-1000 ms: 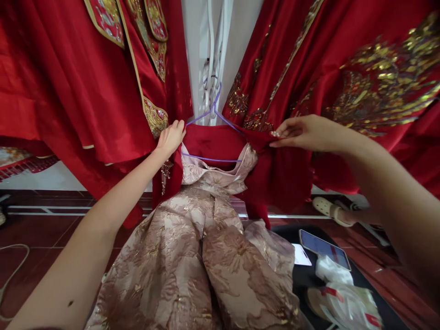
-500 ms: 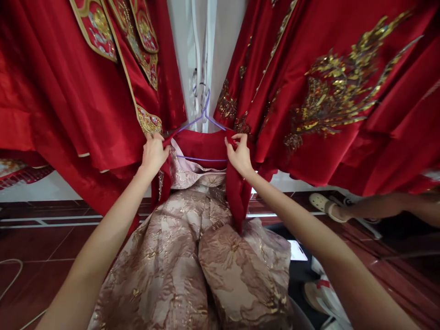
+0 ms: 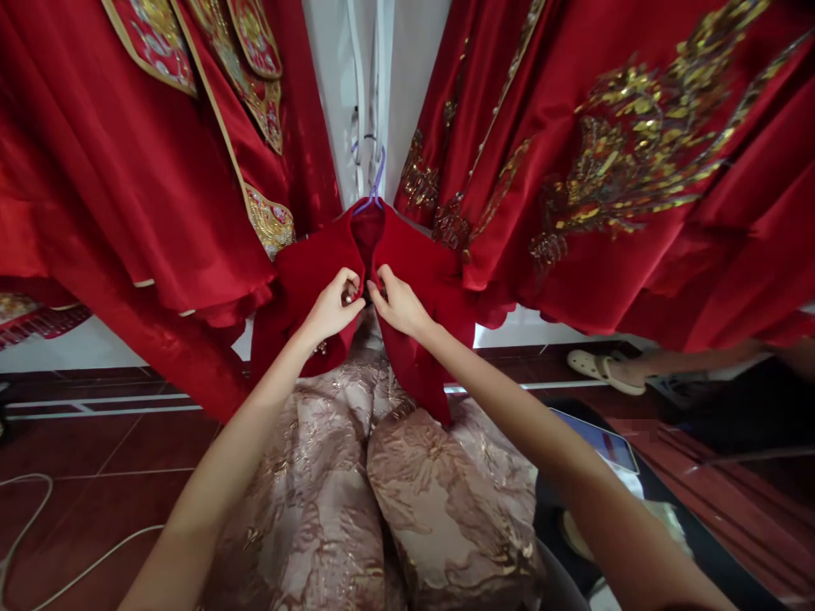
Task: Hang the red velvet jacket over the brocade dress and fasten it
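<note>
A short red jacket (image 3: 311, 263) hangs on a purple hanger (image 3: 378, 180), whose hook and neck show above the collar. My left hand (image 3: 335, 303) pinches the jacket's left front edge, close to a small pearl-like bead. Opposite it, my right hand (image 3: 400, 303) grips the right front edge, thumb and fingers closed on the cloth. The two edges are almost together at chest height, with a narrow gap between them at the collar. Below the jacket a pink-and-gold brocade garment (image 3: 331, 458) spreads out in wide folds.
Red embroidered garments hang on both sides, one with gold trim (image 3: 271, 222) at left, one with a gold sequin motif (image 3: 637, 161) at right. A phone (image 3: 598, 440) lies on a dark surface. Another person's foot in a cream clog (image 3: 602, 371) is at right. A white cable (image 3: 95, 564) crosses the tiled floor.
Both hands have moved inward, drawing the jacket fronts over the hanger's shoulders and crossbar. The collar now stands around the hanger's neck.
</note>
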Tool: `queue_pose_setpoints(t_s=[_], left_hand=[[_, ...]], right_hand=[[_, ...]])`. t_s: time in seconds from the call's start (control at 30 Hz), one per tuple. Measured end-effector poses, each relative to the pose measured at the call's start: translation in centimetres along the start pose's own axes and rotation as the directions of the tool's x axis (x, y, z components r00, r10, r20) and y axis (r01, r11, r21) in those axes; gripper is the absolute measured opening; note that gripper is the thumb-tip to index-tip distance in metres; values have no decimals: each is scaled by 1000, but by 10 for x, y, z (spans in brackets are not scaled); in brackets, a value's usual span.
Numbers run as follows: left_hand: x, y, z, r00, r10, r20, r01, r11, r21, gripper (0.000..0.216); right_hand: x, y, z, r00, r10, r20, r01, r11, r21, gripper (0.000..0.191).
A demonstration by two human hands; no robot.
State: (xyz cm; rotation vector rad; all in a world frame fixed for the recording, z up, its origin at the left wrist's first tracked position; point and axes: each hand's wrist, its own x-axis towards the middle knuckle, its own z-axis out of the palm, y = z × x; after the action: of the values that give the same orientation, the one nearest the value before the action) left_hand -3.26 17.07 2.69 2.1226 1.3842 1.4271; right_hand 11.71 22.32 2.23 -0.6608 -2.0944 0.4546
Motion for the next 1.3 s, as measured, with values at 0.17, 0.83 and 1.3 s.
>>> queue_pose_setpoints(t_s=[0.17,0.83,1.3], left_hand=[[-21,1,19,962,-48,-269,42,999,-28,30],[-20,4,5,981,-5,-192,29,991,127,21],[-16,2,3,987,51,-152,-18,977,211,13]], right_hand=[[-21,2,2,987,-12,-163,47,975,216,31],[-22,-6,-5,993,86,-86,-46,918,394,24],[-20,-8,-7,994,55,-92,-23,946,323,22]])
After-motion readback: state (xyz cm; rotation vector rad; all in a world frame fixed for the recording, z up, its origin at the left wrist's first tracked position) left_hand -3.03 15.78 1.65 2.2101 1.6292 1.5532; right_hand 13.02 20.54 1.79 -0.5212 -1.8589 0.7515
